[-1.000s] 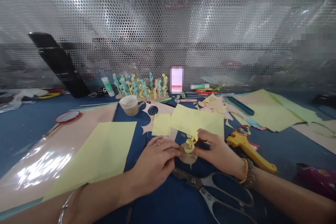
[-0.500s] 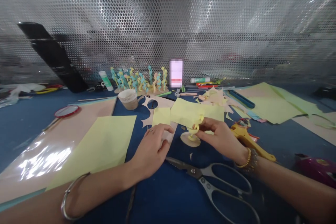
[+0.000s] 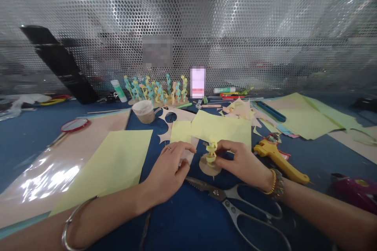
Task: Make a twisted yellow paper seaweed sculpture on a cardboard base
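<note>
My R hand (image 3: 241, 161) seems to pinch the yellow paper curl (image 3: 211, 154), hard to tell from up here. The curl stands on a tan paper disc (image 3: 208, 168) on the counter (image 3: 173, 215). L hand (image 3: 167, 173) is loose, released, fingertips by a tan card scrap (image 3: 190, 156), scissors (image 3: 232, 200) just below.
</note>
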The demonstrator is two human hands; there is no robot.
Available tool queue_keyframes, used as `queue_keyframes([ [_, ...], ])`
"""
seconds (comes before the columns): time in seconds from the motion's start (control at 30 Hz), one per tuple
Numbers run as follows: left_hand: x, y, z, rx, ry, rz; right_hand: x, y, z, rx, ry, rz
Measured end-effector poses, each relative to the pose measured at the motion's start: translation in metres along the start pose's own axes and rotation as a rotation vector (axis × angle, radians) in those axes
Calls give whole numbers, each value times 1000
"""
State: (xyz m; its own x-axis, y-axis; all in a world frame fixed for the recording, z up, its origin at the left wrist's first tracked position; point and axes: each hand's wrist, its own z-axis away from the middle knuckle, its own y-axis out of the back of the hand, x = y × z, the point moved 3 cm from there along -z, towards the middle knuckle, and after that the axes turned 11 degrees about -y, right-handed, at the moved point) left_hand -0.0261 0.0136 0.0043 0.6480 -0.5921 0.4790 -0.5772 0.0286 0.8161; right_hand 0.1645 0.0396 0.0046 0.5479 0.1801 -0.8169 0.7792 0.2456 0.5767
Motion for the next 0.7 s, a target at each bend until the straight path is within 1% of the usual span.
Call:
queue_keyframes([
  [0.17, 1, 3, 1, 1, -26, 17, -1, 0, 0, -4, 1, -17],
  [0.43, 0, 4, 2, 12, -26, 18, 2, -1, 1, -13, 34, -2],
  [0.7, 0, 4, 4, 6, -19, 25, 2, 0, 0, -19, 20, 5],
])
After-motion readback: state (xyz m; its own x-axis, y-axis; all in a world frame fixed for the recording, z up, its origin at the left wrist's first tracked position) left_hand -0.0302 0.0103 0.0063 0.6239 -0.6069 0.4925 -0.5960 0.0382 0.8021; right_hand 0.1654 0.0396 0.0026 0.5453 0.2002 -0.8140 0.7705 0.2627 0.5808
